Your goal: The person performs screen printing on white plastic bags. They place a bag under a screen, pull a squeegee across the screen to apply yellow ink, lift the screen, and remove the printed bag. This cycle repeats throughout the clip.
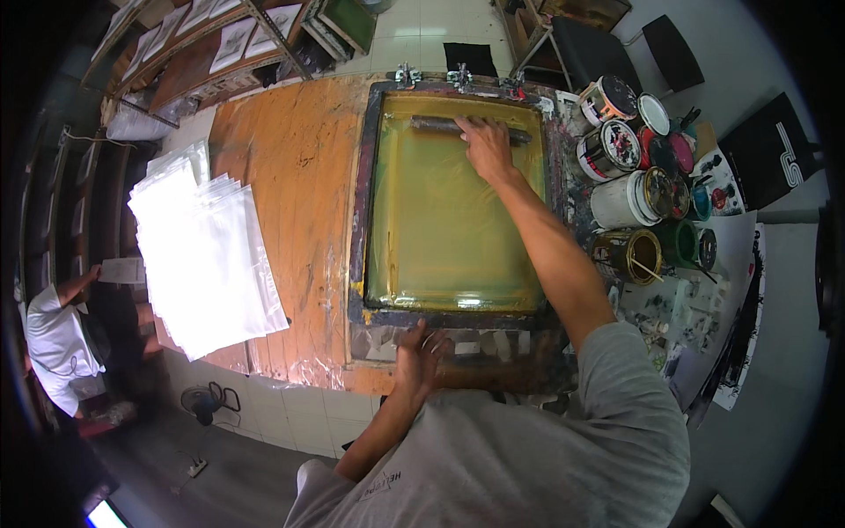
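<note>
A screen printing frame [359,211] with dark, paint-stained edges lies on the wooden table, its mesh [453,229] yellow-green. Across the far end of the mesh rests a dark squeegee [431,126]. My right hand [486,145] is closed over the squeegee's middle, the arm stretched across the right side of the frame. At the near edge of the frame is my left hand [419,356], its fingers apart and loosely bent, one fingertip touching or very close to the rim. Nothing shows in that hand. Metal hinge clamps [459,79] hold the frame's far edge.
Clear plastic bags [207,255] lie stacked on the wooden table [299,167] at left. Several paint tubs [609,145] crowd the right side, one with a stick [647,268]. Racks stand at the far left. Another person [62,343] is at left, holding something flat.
</note>
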